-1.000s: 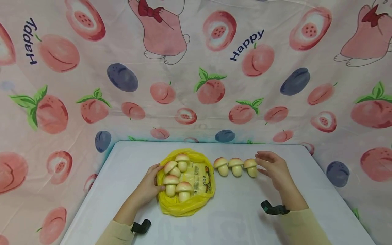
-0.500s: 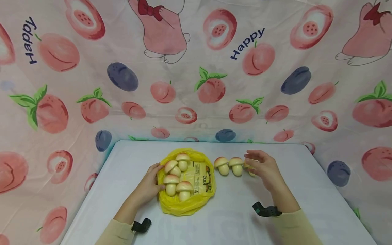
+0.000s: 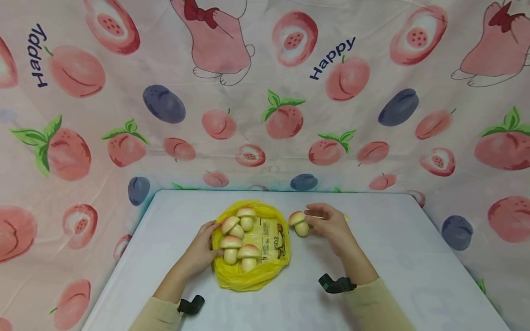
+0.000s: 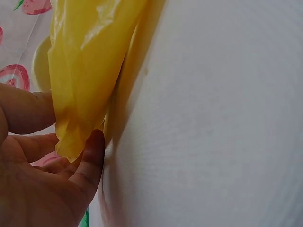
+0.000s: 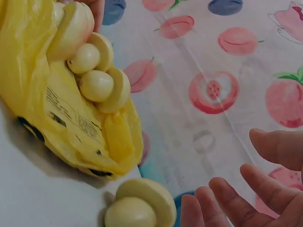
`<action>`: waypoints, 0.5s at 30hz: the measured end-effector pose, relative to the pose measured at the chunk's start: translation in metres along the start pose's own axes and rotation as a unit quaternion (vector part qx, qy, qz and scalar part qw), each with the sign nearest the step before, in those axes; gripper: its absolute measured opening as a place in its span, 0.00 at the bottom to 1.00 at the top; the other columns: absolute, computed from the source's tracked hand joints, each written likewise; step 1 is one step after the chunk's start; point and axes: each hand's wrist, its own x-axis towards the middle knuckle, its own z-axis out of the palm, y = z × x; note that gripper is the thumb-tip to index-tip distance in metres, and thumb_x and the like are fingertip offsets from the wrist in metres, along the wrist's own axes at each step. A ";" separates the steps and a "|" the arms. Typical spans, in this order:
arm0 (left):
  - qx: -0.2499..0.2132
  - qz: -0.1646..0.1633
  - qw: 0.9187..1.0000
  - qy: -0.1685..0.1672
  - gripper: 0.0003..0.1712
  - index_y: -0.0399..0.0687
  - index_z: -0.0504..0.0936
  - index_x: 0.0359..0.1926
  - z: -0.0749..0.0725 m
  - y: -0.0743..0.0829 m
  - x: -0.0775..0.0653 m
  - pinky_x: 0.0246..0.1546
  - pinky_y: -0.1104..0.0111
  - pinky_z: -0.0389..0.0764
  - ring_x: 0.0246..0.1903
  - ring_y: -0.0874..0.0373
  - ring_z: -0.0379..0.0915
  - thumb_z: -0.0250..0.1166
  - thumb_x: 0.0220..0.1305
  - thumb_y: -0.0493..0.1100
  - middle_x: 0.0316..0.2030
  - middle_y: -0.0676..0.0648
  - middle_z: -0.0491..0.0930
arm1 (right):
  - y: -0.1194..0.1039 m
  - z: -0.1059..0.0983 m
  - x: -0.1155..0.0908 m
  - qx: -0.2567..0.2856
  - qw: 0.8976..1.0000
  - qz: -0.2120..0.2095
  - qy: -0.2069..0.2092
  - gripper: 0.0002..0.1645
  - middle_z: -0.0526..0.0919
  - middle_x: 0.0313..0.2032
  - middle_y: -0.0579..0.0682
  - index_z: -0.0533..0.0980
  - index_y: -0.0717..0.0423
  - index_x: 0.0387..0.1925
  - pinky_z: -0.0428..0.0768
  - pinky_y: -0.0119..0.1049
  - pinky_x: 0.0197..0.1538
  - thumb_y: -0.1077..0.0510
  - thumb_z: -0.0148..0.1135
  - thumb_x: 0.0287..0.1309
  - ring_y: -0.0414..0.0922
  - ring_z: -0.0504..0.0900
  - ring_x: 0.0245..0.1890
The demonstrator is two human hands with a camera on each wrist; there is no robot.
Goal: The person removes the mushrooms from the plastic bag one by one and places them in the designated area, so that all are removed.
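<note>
A yellow plastic bag [image 3: 252, 281] lies on the table with its mouth spread wide. Inside, along its left side, sit several toy mushrooms [image 3: 249, 258] with cream stems and reddish caps. My left hand [image 3: 199, 252] holds the bag's left edge between thumb and fingers, as the left wrist view shows on the yellow plastic [image 4: 90, 61]. Right of the bag stands one toy mushroom [image 3: 299, 224], with the fingertips of my right hand [image 3: 333, 230] close beside it. The right fingers are spread and hold nothing; behind that hand, other mushrooms in the row are mostly hidden.
The white table [image 3: 414, 266] reaches back to a hanging cloth [image 3: 248, 101] printed with peaches and rabbits. A black wrist camera [image 3: 337, 284] sits on the right wrist, another black camera [image 3: 192, 305] on the left.
My right hand has moved left along the mushroom row, from its right end to beside the mushroom nearest the bag. The left hand and the bag have stayed put.
</note>
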 end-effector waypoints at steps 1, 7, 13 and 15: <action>0.000 0.000 1.000 0.000 0.48 0.42 0.59 0.84 0.000 0.000 0.000 0.83 0.39 0.49 0.86 0.36 0.43 0.69 0.68 0.31 0.87 0.41 0.46 | 0.001 0.003 0.000 0.000 1.000 0.001 -0.002 0.27 0.80 0.68 0.65 0.77 0.60 0.68 0.90 0.43 0.56 0.57 0.68 0.71 0.50 0.86 0.57; -0.001 -0.005 1.000 0.000 0.47 0.41 0.59 0.84 -0.001 0.004 -0.002 0.83 0.39 0.49 0.86 0.36 0.42 0.69 0.68 0.31 0.86 0.40 0.46 | 0.003 0.023 0.001 0.018 1.000 0.007 -0.014 0.26 0.82 0.65 0.64 0.79 0.57 0.66 0.90 0.47 0.58 0.56 0.71 0.70 0.47 0.86 0.53; -0.005 -0.007 1.000 -0.001 0.47 0.41 0.59 0.84 -0.001 0.005 -0.002 0.83 0.39 0.49 0.86 0.35 0.43 0.69 0.69 0.31 0.86 0.40 0.47 | 0.008 0.045 0.000 0.033 0.999 0.023 -0.030 0.24 0.82 0.64 0.63 0.79 0.57 0.65 0.89 0.51 0.59 0.59 0.70 0.69 0.54 0.86 0.58; -0.006 -0.006 1.000 0.000 0.47 0.41 0.59 0.84 -0.001 0.005 -0.002 0.83 0.39 0.49 0.86 0.35 0.43 0.69 0.69 0.31 0.86 0.40 0.47 | 0.009 0.051 -0.001 0.034 0.998 0.023 -0.040 0.25 0.81 0.64 0.64 0.78 0.58 0.66 0.90 0.50 0.58 0.59 0.69 0.70 0.53 0.86 0.57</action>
